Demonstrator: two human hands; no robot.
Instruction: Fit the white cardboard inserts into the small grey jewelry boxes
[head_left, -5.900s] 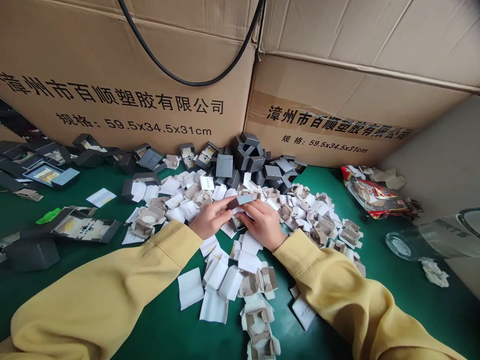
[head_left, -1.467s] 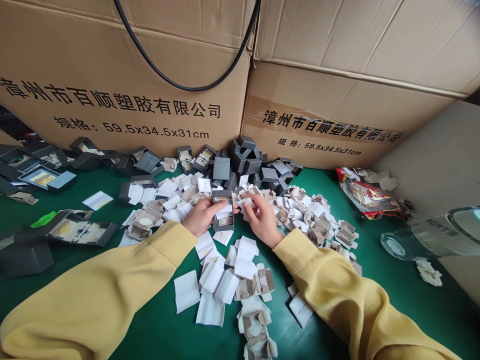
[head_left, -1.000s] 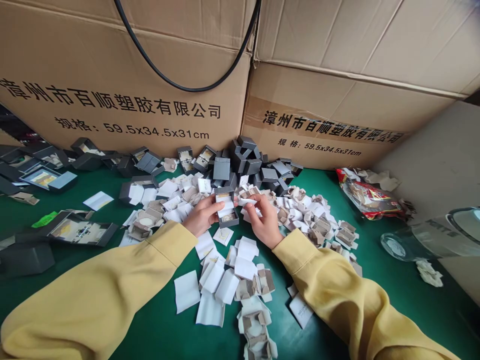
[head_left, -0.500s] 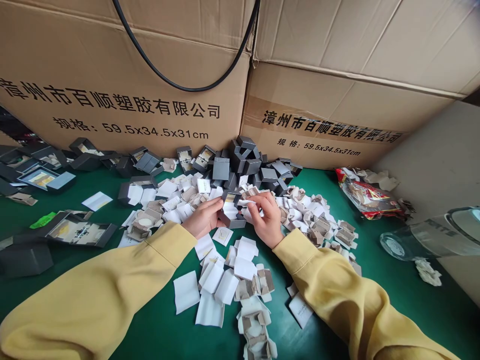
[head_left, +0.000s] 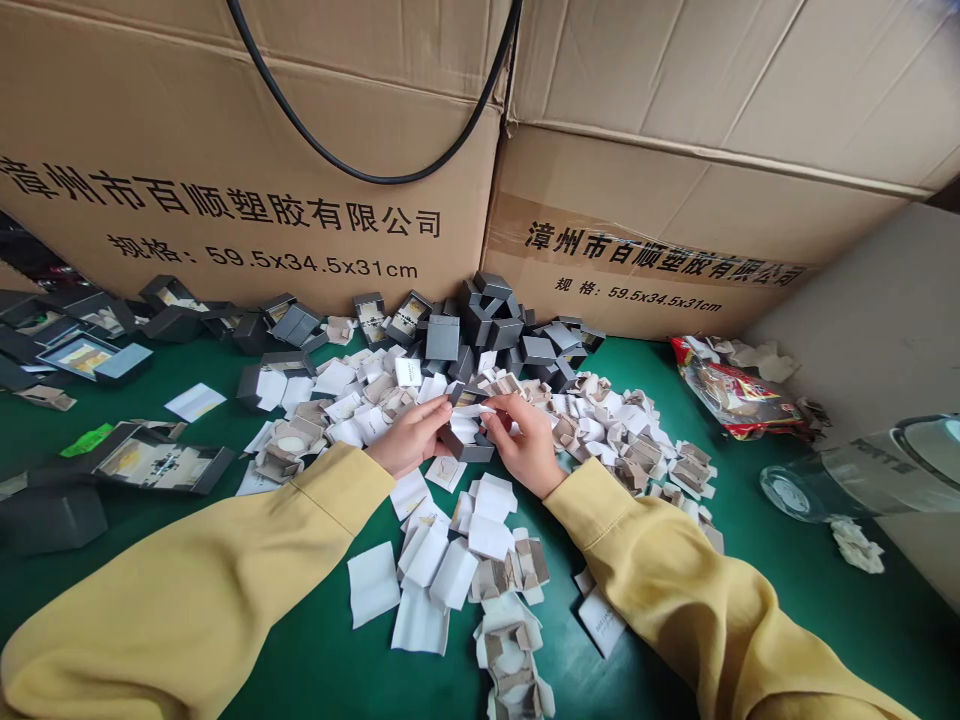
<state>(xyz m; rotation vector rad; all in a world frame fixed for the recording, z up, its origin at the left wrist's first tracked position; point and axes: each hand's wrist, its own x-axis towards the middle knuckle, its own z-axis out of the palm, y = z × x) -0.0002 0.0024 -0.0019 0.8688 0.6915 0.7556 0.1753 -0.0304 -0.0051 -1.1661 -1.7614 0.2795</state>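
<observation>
left hand [head_left: 409, 438] steadies the small open grey box [head_left: 463, 437] mid-table amid white inserts, right hand [head_left: 529, 440] pinches a white pad [head_left: 474, 410] at its mouth; seating seems underway, pressing it flat likely follows.

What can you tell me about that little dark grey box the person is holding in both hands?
The small grey box looks like matte, paper-covered card, dark grey outside with a pale lining. It is open, its hinged lid tilted back toward the big cartons. The left hand grips its left side and the right hand its right, whose fingers pinch a white slip at its opening. It is held just above the heap of white and tan inserts on the green table.
</observation>
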